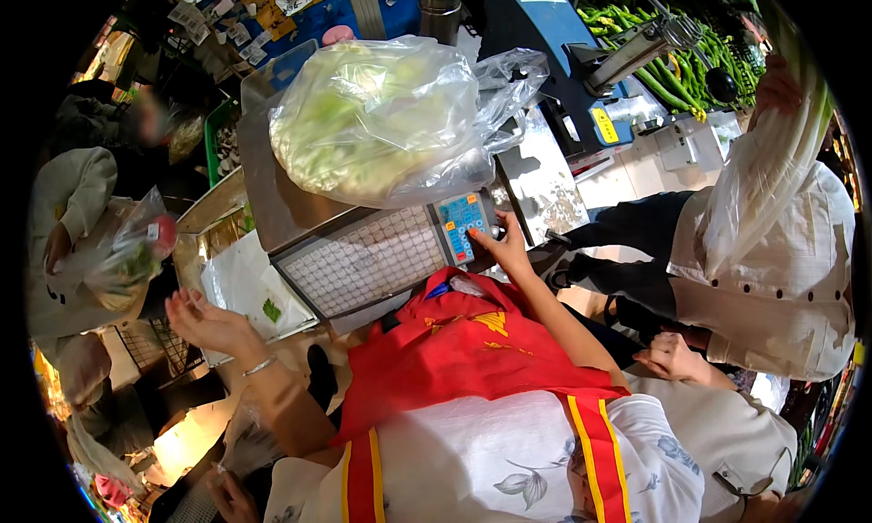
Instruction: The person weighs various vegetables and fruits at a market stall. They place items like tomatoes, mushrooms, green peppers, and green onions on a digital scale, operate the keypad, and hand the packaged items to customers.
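Note:
A large clear plastic bag of pale green and white vegetables point(381, 121), perhaps cauliflower, rests on the metal pan point(272, 196) of a weighing scale. On the scale's front, a wide grid of white keys point(368, 261) sits beside a blue number keypad point(462, 229). My right hand point(504, 244) is at the keypad, its thumb on or just over a key and its fingers around the right edge. Holding nothing, my left hand point(208, 322) is raised palm up with fingers apart, left of the scale. A bracelet point(259, 365) circles that wrist.
A blue bag-sealing machine point(545, 53) stands behind right, near heaped green peppers point(688, 73). A steel canister point(439, 9) is at the back. People stand close on both sides; one holds bagged long-stemmed greens point(763, 162), another a produce bag point(129, 257). A leaf point(271, 310) lies on a white surface.

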`<state>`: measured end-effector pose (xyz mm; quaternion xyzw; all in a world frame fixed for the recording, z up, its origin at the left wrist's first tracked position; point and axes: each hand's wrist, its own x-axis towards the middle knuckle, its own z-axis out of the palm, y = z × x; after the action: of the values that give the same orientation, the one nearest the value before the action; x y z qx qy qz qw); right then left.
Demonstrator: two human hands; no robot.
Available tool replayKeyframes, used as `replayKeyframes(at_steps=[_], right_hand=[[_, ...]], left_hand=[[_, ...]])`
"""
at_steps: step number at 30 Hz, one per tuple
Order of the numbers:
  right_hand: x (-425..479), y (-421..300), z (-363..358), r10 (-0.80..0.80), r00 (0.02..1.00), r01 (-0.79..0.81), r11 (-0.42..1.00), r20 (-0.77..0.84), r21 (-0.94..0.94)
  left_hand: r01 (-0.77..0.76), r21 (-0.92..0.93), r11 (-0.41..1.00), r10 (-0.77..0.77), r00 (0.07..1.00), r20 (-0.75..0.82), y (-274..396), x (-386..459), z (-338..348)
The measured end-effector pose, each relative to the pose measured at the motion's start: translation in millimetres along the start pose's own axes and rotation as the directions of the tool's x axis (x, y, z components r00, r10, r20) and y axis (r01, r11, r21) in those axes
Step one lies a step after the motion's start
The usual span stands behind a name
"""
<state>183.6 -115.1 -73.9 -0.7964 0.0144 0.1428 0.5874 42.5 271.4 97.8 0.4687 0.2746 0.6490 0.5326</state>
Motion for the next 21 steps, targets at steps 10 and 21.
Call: replayKeyframes(at_steps=[10,21], right_hand=[[-3,-16,8,-0.020,0.997,0.015,0.997,-0.074,-0.074],[-2,-27,20,0.062,0.993,-0.082,0.976,-0.102,-0.199]], left_hand=[[0.108,0.043,0.993,-0.111,0.990,0.086,-7,-24,25],[0.151,0.093,0.984,-0.163,0.979,0.127,-12,-28,34]])
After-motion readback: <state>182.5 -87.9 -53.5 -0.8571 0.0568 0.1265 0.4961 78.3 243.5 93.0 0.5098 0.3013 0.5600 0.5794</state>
